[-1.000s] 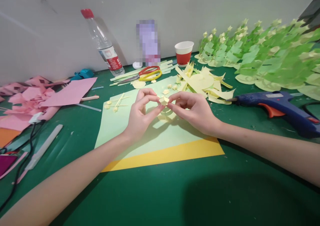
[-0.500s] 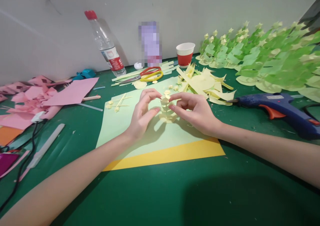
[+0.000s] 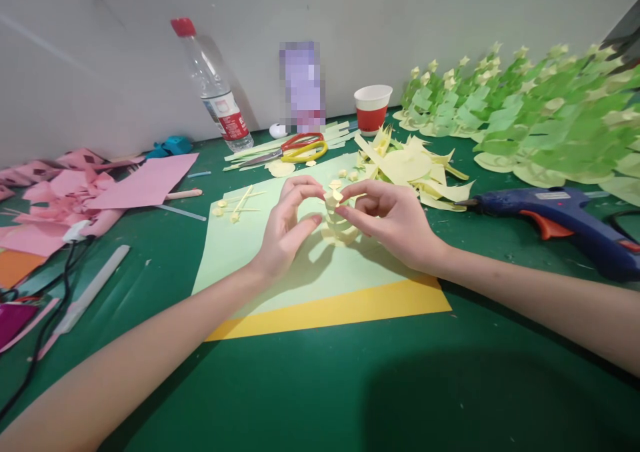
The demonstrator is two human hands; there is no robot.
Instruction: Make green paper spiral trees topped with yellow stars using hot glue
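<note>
A small pale-yellow paper tree point(image 3: 340, 232) with stacked tiers stands upright on a light green paper sheet point(image 3: 240, 272). My right hand point(image 3: 393, 222) has its thumb and index finger closed on a tier near the top. On the other side, my left hand point(image 3: 290, 229) curves around the tree with thumb and index apart. Its index fingertip is beside the top, and I cannot tell whether it touches. Folded paper stars on thin paper sticks point(image 3: 240, 209) lie to the left on the sheet. More small paper stars point(image 3: 347, 174) lie just behind the tree.
Scissors point(image 3: 303, 147) lie behind the sheet, near a bottle point(image 3: 223, 109) and a paper cup point(image 3: 373, 115). Yellow paper scraps point(image 3: 410, 169) and a glue gun point(image 3: 540, 209) are at right, with finished paper trees point(image 3: 540, 119) beyond. Pink paper pieces point(image 3: 145, 182) and a black cable point(image 3: 60, 312) occupy the left.
My right index finger and thumb have moved slightly left, further onto the paper tree's upper tier. My left hand has stayed nearly still.
</note>
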